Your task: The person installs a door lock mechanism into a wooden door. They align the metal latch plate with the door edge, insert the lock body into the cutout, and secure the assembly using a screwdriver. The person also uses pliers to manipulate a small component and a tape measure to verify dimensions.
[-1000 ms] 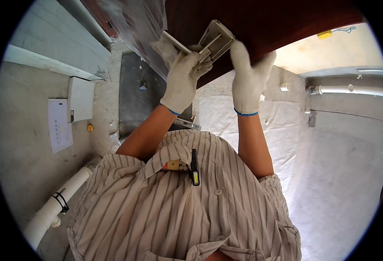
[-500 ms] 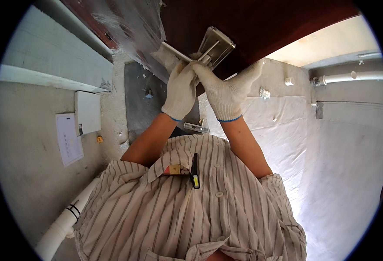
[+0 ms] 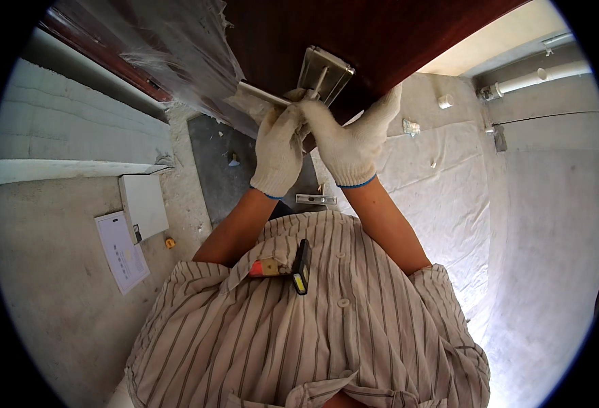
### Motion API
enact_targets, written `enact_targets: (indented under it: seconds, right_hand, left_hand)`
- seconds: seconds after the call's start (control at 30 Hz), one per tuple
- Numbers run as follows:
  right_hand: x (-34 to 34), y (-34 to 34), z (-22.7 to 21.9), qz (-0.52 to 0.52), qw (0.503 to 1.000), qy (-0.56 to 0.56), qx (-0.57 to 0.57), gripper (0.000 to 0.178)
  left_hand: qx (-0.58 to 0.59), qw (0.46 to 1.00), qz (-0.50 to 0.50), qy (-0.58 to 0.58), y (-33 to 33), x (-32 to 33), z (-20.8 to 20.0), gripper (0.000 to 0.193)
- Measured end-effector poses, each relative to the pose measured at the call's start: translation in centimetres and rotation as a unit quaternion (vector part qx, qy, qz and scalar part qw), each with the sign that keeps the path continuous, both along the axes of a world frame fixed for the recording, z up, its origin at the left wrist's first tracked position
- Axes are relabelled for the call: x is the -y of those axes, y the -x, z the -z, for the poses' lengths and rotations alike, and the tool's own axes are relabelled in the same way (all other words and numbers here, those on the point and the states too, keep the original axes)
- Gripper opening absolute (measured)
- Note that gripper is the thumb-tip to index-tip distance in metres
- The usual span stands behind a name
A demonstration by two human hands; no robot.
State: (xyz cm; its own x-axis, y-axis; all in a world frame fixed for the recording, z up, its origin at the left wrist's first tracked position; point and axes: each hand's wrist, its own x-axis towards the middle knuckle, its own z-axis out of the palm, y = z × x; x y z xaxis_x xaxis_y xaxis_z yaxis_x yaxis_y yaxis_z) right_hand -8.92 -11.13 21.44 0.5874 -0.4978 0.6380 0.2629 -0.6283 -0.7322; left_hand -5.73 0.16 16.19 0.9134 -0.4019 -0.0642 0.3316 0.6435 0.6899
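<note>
1. Door handle: located at upper centre of the frame, standing out from a rectangular metal backplate on the dark red-brown door
2. Left hand: in a white knit glove with a blue cuff edge, grasping the near end of the door handle; fingertips partly hidden
3. Right hand: in a matching glove, fingers extended toward upper right, thumb laid across the fingertips of the left hand; not closed around anything
4. Metal strip: slanted, just above the left hand, with clear plastic film hanging at upper left
5. Silver rectangular metal piece: at centre, below the wrists
6. White box and printed paper sheet: side by side at left
7. White pipe: along the wall at upper right
8. Striped shirt: fills lower centre, a black pocket tool clipped on it
</note>
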Motion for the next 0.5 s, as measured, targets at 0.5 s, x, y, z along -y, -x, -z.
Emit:
enact_targets:
  seconds: [0.5]
  right_hand:
    - [-1.8, 0.5, -2.3, -0.018, 0.989, -0.146, -0.005, 0.101]
  left_hand:
    - [0.051, 0.999, -0.006, -0.015, -0.1, 0.2, 0.7, 0.029]
